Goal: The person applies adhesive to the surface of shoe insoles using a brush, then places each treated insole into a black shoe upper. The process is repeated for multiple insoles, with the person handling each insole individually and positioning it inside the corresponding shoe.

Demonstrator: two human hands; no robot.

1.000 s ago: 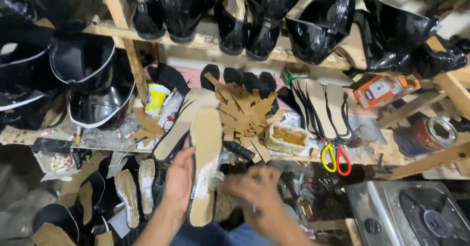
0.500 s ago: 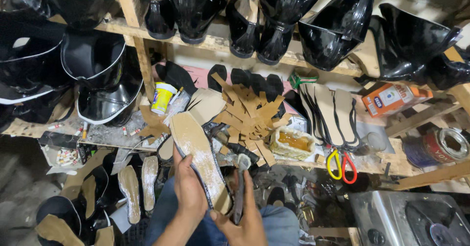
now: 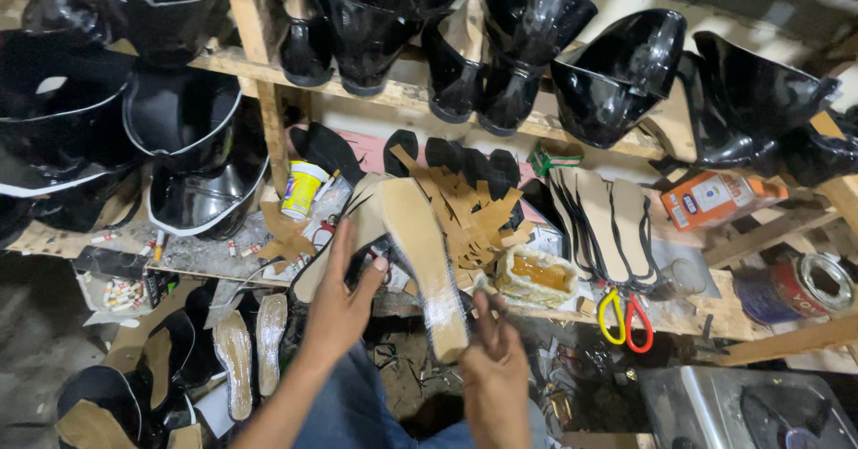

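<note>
My left hand [image 3: 340, 302] holds a tan shoe insole [image 3: 420, 252] by its upper edge, the sole slanting down to the right with a shiny wet patch near its lower end. My right hand [image 3: 493, 369] is just below that lower end, fingers spread and raised toward it, holding nothing I can see. Behind the insole lies a heap of brown cut leather scraps [image 3: 469, 212] on a wooden bench.
Glossy black shoe uppers [image 3: 375, 20] hang on wooden shelves above. A small yellow pot [image 3: 301, 190], a tub of amber glue [image 3: 536, 275], upright insoles [image 3: 608, 212], yellow-and-red scissors [image 3: 623, 315] and an orange box [image 3: 715, 199] stand on the bench. More insoles [image 3: 250, 346] lie lower left.
The insole has swung from upright to slanting right. My right hand has let go of the dark tool it held and now spreads its fingers below the sole's end.
</note>
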